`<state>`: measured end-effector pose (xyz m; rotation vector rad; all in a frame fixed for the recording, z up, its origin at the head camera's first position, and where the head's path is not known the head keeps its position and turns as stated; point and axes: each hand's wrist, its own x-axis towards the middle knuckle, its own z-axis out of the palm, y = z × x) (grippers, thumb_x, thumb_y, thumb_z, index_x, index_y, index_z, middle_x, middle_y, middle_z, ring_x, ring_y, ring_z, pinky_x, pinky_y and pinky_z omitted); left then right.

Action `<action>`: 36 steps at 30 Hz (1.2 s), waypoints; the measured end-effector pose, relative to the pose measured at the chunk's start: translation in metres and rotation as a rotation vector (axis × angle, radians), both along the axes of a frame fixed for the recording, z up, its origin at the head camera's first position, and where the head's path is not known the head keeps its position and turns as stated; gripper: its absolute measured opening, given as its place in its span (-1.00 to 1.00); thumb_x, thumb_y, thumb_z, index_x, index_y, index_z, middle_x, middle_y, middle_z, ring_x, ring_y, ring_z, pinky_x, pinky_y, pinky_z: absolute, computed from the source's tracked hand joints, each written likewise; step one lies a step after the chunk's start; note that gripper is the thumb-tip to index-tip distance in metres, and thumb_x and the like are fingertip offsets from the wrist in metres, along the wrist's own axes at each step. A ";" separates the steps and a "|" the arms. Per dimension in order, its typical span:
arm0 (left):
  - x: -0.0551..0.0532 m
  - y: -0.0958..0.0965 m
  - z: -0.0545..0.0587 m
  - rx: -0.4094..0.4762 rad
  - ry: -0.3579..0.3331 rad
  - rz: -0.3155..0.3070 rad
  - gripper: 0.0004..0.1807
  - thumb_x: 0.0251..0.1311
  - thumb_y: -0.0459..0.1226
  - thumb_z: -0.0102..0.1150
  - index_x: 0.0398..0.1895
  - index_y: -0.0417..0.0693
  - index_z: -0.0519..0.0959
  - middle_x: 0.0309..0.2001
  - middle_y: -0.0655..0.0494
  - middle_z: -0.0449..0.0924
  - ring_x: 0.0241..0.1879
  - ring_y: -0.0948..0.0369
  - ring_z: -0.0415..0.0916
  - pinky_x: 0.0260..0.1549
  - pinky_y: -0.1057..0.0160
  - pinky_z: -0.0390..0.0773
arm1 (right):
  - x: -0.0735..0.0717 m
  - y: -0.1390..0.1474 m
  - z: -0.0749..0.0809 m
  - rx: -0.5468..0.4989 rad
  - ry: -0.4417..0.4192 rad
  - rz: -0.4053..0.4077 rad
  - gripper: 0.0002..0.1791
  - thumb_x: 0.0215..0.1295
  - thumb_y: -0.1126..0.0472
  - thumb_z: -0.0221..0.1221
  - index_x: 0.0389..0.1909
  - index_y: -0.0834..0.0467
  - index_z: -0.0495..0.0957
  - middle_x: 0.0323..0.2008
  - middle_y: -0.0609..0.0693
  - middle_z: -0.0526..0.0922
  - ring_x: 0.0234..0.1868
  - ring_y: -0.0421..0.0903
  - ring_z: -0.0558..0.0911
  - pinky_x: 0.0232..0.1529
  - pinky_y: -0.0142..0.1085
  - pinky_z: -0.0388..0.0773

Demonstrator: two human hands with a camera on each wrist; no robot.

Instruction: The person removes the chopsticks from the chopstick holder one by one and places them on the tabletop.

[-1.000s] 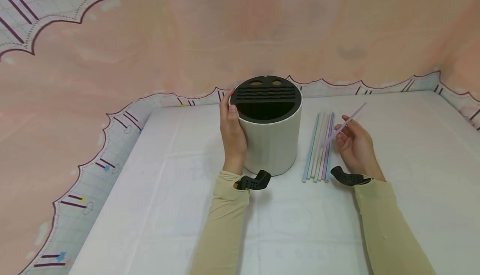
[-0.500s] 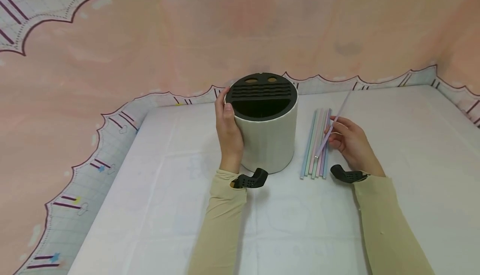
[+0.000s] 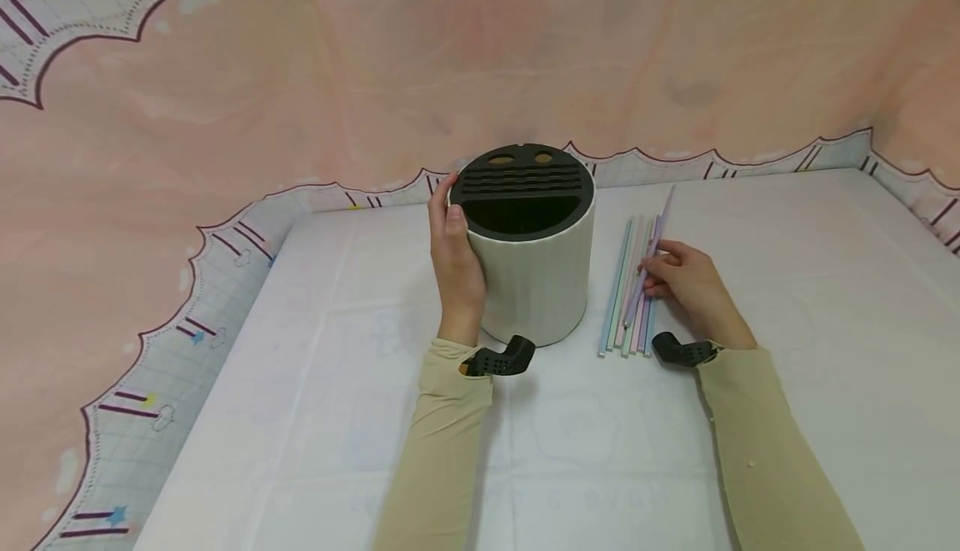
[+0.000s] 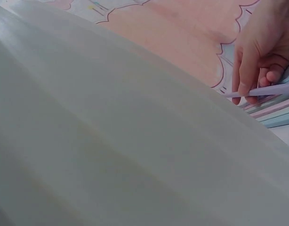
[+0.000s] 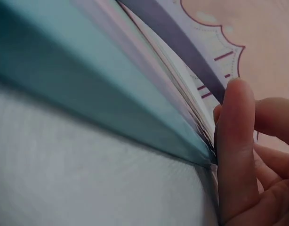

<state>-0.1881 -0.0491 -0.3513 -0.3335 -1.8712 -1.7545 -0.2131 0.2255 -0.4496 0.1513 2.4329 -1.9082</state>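
A large white cylindrical pen holder [image 3: 534,284] stands upright on the table, topped by a black lid [image 3: 522,192] with ridges, two round holes and a half-moon opening. My left hand [image 3: 456,272] grips its left side, thumb toward me and fingertips at the rim. In the left wrist view the holder's wall [image 4: 135,127] fills most of the picture and that hand is out of sight. My right hand [image 3: 686,280] pinches a lilac pencil [image 3: 666,209] tilted over a row of pastel pencils [image 3: 618,305]. Close up, fingers [image 5: 236,136] cover part of the lilac pencil [image 5: 182,42].
A white cloth covers the table [image 3: 337,418], and a peach patterned backdrop [image 3: 360,92] rises behind it. The pencil row lies just right of the holder. Black wrist cameras [image 3: 501,358] sit on both sleeves.
My right hand has moved left with the lilac pencil, from beside the row to over it. The pencil now points more steeply away from me. My left hand keeps its hold on the pen holder.
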 end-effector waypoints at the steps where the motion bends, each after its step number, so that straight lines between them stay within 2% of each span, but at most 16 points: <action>1: 0.002 0.001 0.002 0.000 -0.002 0.000 -0.35 0.18 0.05 -0.46 0.26 -0.10 0.16 0.14 0.05 0.33 0.08 0.32 0.27 0.09 0.21 0.20 | 0.000 0.000 0.000 0.015 -0.001 0.001 -0.37 0.27 0.11 0.04 0.29 0.26 0.09 -0.22 0.13 0.49 -0.48 -0.23 0.54 -0.40 -0.38 0.54; 8: 0.003 0.001 0.003 0.001 -0.005 0.001 -0.34 0.18 0.09 -0.45 0.26 -0.07 0.16 0.14 0.07 0.33 0.08 0.32 0.28 0.08 0.20 0.21 | 0.000 -0.003 0.001 0.093 -0.045 -0.012 -0.30 0.25 0.04 0.04 0.32 0.23 0.03 -0.14 0.16 0.47 -0.46 -0.20 0.55 -0.38 -0.41 0.53; 13: 0.004 0.001 0.003 -0.001 -0.012 0.011 -0.36 0.19 0.09 -0.46 0.25 -0.04 0.18 0.14 0.07 0.34 0.08 0.33 0.28 0.08 0.21 0.21 | 0.000 -0.003 -0.002 0.120 -0.026 -0.010 -0.29 0.24 0.07 0.06 0.32 0.24 0.03 -0.17 0.16 0.49 -0.50 -0.20 0.53 -0.43 -0.41 0.52; 17: 0.003 0.001 0.003 -0.001 -0.006 0.014 -0.30 0.19 0.19 -0.45 0.25 -0.05 0.17 0.14 0.06 0.34 0.08 0.33 0.27 0.09 0.23 0.20 | -0.001 -0.004 0.000 0.162 -0.008 -0.013 -0.29 0.21 0.07 0.10 0.32 0.21 0.05 -0.18 0.15 0.50 -0.55 -0.18 0.51 -0.49 -0.38 0.51; 21: -0.003 -0.001 -0.003 0.004 0.009 0.015 -0.29 0.18 0.21 -0.44 0.25 -0.04 0.18 0.13 0.07 0.35 0.09 0.32 0.28 0.09 0.23 0.20 | -0.001 -0.005 0.002 0.198 -0.015 -0.004 -0.27 0.19 0.06 0.12 0.32 0.18 0.05 -0.20 0.15 0.48 -0.55 -0.15 0.50 -0.50 -0.36 0.49; 27: -0.020 -0.005 -0.019 -0.005 0.020 0.016 -0.35 0.19 0.21 -0.44 0.26 0.13 0.18 0.13 0.26 0.34 0.10 0.33 0.27 0.09 0.20 0.21 | -0.001 -0.006 0.005 0.232 -0.011 -0.001 -0.28 0.20 0.08 0.12 0.31 0.19 0.05 -0.23 0.14 0.45 -0.54 -0.14 0.50 -0.51 -0.35 0.48; 36: -0.022 -0.003 -0.020 0.003 0.021 0.008 -0.36 0.18 0.22 -0.45 0.25 0.17 0.18 0.11 0.33 0.34 0.09 0.34 0.28 0.08 0.21 0.22 | -0.002 -0.002 0.001 0.265 0.009 0.003 -0.43 0.21 0.11 0.10 0.22 0.19 0.22 -0.28 0.14 0.44 -0.56 -0.14 0.50 -0.53 -0.35 0.48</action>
